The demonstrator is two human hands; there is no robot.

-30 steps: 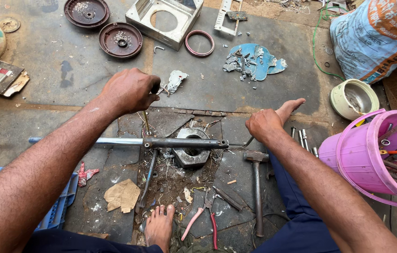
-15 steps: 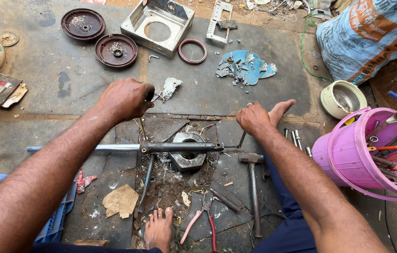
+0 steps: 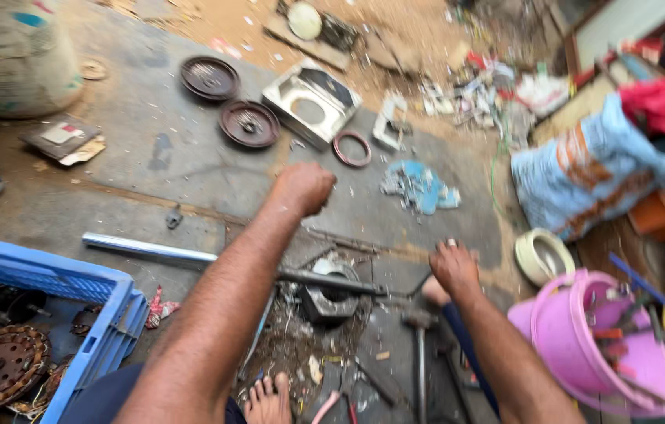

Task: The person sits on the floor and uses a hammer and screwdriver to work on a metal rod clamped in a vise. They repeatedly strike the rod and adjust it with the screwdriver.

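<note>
left hand [image 3: 303, 187] fisted, raised above long metal rod [image 3: 152, 250], right hand [image 3: 452, 267] curled on floor [image 3: 152, 180], beside hammer [image 3: 419, 353]

My left arm stretches long up the middle of the view, forearm bare, wrist straight. The left hand [image 3: 303, 188] is balled into a fist, knuckles up, out ahead of me over the floor. My right arm comes in from the lower right, elbow bent, forearm angling up and inward. The right hand [image 3: 453, 267] sits lower and nearer to me, back of the hand up, fingers curled down, a ring on one finger. The two hands are well apart. One bare foot [image 3: 268, 400] shows at the bottom edge.
</note>
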